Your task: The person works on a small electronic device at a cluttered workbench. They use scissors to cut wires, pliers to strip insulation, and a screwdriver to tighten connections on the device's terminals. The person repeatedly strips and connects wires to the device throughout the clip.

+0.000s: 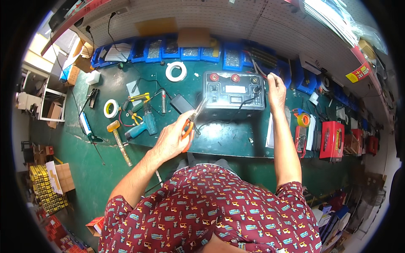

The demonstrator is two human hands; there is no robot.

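Observation:
My left hand [171, 137] is closed round a pair of orange-handled pliers [187, 131]. Their pointed metal jaws reach up beside the left front corner of a black instrument box [219, 105]. The box has red terminals [235, 78], a small display [234, 89] and a black lead across its front. At the box's far right corner, my right hand [276, 92] is pinched on the end of a cable [258, 67] coming from behind; the fingertips partly hide it. Left of the pliers lies a black power adapter [181, 103].
On the left of the green bench lie a cordless drill [144, 125], a hammer [120, 141] and tape rolls [111, 109]. Blue parts bins [154, 50] line the back. Right of my right arm are a multimeter [300, 139], a tape dispenser [303, 119] and a red case [332, 141].

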